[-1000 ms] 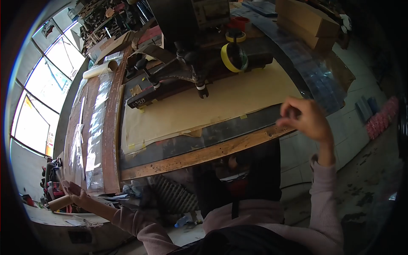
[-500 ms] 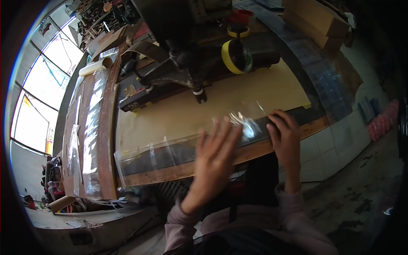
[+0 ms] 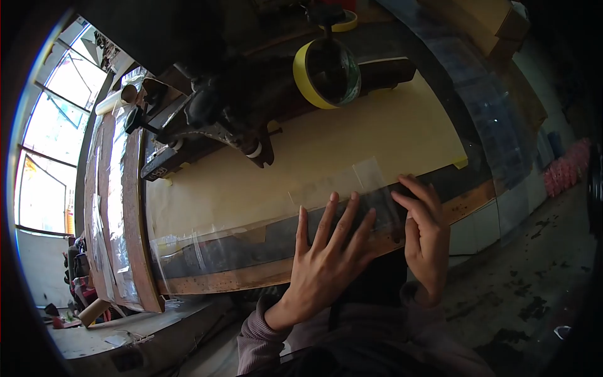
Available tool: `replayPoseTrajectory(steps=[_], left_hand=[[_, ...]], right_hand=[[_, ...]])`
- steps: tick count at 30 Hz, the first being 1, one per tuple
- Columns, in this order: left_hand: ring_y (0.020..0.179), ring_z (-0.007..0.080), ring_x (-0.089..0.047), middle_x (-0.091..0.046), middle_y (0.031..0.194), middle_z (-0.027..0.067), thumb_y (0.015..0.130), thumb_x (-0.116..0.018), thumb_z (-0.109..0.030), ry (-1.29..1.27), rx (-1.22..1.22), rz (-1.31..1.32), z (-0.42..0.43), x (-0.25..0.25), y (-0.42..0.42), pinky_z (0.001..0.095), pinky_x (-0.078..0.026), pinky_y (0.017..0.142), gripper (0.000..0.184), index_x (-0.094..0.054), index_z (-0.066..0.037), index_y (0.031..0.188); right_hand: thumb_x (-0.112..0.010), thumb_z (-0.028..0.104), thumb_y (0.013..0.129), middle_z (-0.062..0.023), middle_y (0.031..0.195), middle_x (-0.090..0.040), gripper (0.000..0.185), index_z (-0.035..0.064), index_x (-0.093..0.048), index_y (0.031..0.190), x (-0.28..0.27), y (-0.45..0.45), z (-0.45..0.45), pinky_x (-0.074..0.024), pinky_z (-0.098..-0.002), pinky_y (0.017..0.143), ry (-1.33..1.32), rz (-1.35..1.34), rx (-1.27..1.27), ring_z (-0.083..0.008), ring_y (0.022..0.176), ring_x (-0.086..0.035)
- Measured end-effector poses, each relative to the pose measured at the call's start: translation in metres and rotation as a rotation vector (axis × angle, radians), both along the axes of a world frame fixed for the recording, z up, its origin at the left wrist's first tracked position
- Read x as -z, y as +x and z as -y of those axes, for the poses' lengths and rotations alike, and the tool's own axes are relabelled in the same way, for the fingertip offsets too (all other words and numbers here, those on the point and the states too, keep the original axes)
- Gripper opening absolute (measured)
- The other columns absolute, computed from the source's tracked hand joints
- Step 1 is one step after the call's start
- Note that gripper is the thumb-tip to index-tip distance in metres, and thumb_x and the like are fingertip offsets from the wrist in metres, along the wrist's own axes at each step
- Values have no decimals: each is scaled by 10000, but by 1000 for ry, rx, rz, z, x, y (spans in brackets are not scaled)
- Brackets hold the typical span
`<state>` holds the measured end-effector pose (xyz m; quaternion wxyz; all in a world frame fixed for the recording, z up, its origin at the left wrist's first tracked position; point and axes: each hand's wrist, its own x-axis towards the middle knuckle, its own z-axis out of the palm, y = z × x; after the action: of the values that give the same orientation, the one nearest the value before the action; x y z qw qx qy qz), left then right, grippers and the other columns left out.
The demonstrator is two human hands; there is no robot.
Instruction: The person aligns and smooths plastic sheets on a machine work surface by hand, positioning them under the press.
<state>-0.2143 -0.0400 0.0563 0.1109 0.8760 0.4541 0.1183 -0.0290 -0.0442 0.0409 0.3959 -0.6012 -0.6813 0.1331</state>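
Note:
My left hand lies flat with its fingers spread over a clear plastic film piece near the table's front edge. My right hand is at the film's right side, its fingers bent but apart, tips at or just above the surface; I cannot tell whether they touch the film. Under the film's upper part is a large yellowish sheet, held at a corner by yellow tape. A dark mat strip shows between the sheet and the wooden edge.
A dark machine arm with a metal foot overhangs the sheet. Yellow tape rolls hang beside it. Film-covered boards and a cardboard tube are left. A cardboard box and pink wrapped bundle are right.
The shiny, crumpled film between my hands now lies flatter. My left hand has settled onto it with fingers spread. The view has shifted, so the machine and tape rolls appear further left.

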Motion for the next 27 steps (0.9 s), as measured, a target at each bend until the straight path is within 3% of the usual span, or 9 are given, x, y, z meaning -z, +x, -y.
replayPoseTrajectory(steps=[8,11,12,13,14,16,17,21,27], left_hand=[[1395,343,-348,-366,1500,160,849,-673,-340,19,-10,127,-6,-11,-5,576,-220,1125,630,-463,-130,1405],[1381,358,-363,-378,1481,189,832,-700,-331,172,-147,217,-18,-29,-9,546,-260,1118,671,-449,-91,1406],[1379,363,-364,-382,1475,198,827,-708,-330,243,-203,234,-23,-36,-10,536,-271,1116,687,-442,-80,1409],[1271,382,-490,-524,1350,194,841,-714,-275,370,-220,270,-25,-44,-10,491,-373,1054,567,-507,-44,1316],[1212,356,-536,-552,1304,197,849,-709,-267,252,-178,368,-25,-54,-12,474,-415,987,498,-519,-25,1241],[1094,306,-628,-608,1213,203,867,-700,-250,15,-88,556,-23,-73,-19,441,-499,855,379,-543,12,1092],[807,227,-704,-701,960,151,893,-667,-134,147,13,683,-23,-75,-19,345,-519,645,221,-518,13,963],[601,109,-663,-715,774,90,948,-547,-16,-74,32,1120,5,-94,-9,222,-483,556,70,-524,3,1011],[692,119,-641,-707,829,141,999,-461,-100,-57,89,1250,26,-115,-14,226,-465,611,193,-498,39,1127]], right_hand=[[-688,38,813,-106,1040,-636,178,25,-581,954,-1,-15,-7,-471,-413,843,98,-55,100,-281,1020,-603],[-695,52,844,-86,916,-663,154,31,-599,962,-6,-16,2,-505,-317,704,-151,-525,17,-188,869,-650],[-696,52,847,-79,897,-667,149,28,-604,962,-14,-15,4,-501,-296,674,-91,-523,-25,-163,833,-650],[-697,52,851,-73,879,-671,145,26,-608,962,-28,-13,4,-497,-274,644,-33,-520,-66,-138,798,-649],[-699,51,854,-67,861,-675,141,23,-613,963,-43,-10,4,-493,-253,614,25,-517,-107,-113,763,-648],[-689,43,863,-51,896,-686,158,16,-655,1016,-73,-8,5,-505,-226,648,124,-585,-119,-88,786,-640],[-684,45,870,-54,901,-687,166,13,-672,1033,-87,-9,5,-508,-216,647,196,-640,-119,-87,784,-636],[-655,57,897,-74,939,-678,198,12,-698,1085,-129,-18,2,-508,-210,639,468,-535,-179,-91,749,-615],[-615,78,926,-108,1025,-666,228,26,-697,1133,-148,-31,16,-490,-213,651,640,-394,-247,-101,758,-600]])
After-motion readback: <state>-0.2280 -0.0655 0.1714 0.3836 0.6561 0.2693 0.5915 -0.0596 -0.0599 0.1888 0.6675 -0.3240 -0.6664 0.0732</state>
